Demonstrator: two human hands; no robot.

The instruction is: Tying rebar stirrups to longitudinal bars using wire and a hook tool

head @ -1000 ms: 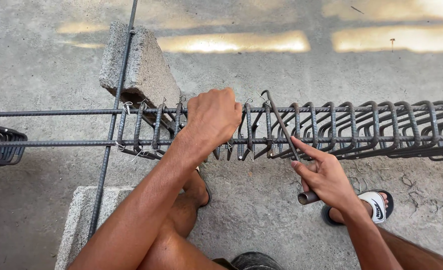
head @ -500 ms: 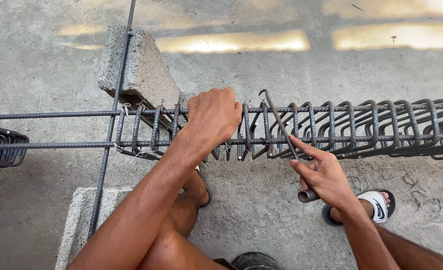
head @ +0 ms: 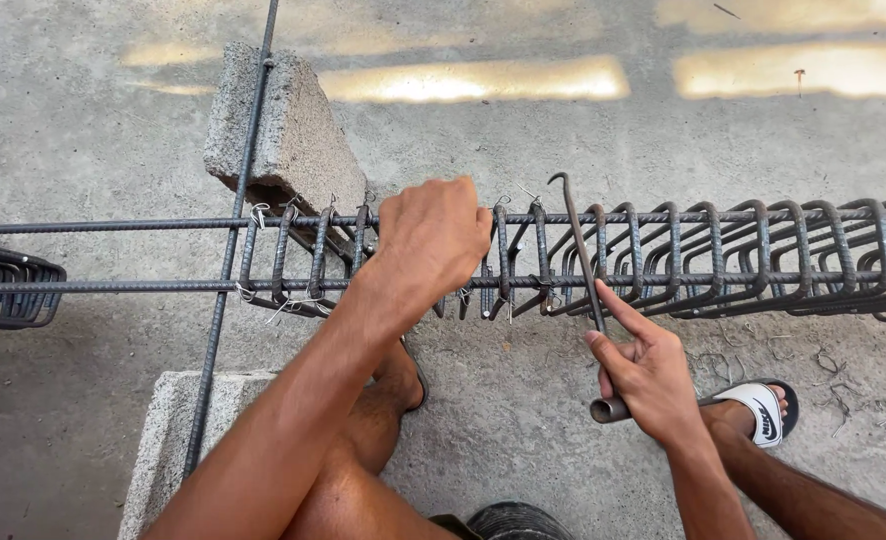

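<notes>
My left hand [head: 433,238] is closed over the top of a rebar cage [head: 723,260], gripping a stirrup where the long horizontal bars run through. My right hand [head: 648,375] holds a metal tying hook [head: 580,250] by its handle, index finger stretched along the shaft. The hooked tip points up beside the stirrups, just right of my left hand. Thin wire ties [head: 259,212] show on the stirrups to the left.
A grey concrete block [head: 288,135] props the far side of the cage, another block [head: 168,440] sits near my left knee. A vertical rebar [head: 235,215] crosses the long bars. More stirrups [head: 3,290] lie at the left edge. My sandalled foot [head: 758,410] rests on the concrete floor.
The hook and my right hand have shifted slightly, otherwise both hands stay in the same place on the cage.
</notes>
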